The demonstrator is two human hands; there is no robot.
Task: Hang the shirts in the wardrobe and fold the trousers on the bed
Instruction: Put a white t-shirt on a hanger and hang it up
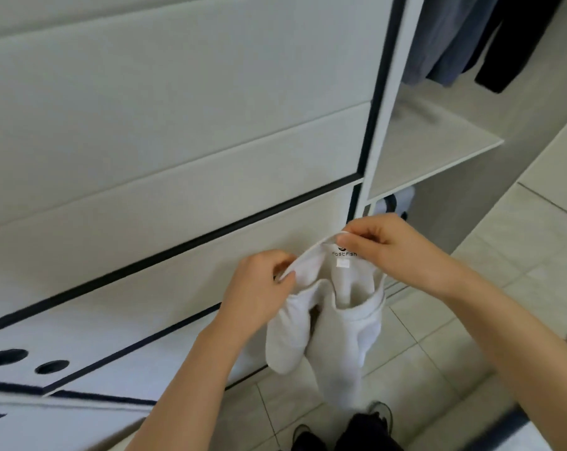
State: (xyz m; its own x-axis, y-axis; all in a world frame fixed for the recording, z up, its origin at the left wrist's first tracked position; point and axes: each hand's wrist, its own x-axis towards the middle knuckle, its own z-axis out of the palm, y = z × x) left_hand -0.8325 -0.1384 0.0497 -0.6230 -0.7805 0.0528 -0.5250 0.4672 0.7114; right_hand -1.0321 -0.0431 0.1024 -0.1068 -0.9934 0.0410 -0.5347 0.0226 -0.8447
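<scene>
Both hands pinch the collar: left hand (pixel 259 281) on one side, right hand (pixel 386 244) on the other, stretching the white shirt (pixel 337 323) (label showing) between them; beyond the knuckles, the open wardrobe (pixel 438 151) with dark hanging clothes (pixel 470 37).

Two hands hold up a white shirt (pixel 334 323) by its neck. The left hand (pixel 259 284) pinches the left side of the collar. The right hand (pixel 389 245) pinches the right side. The shirt hangs down over the tiled floor (pixel 438 369). A white wardrobe (pixel 178 125) with dark lines stands on the left. Far on the right, dark clothes (pixel 470 37) hang above a white shelf (pixel 438 148).
</scene>
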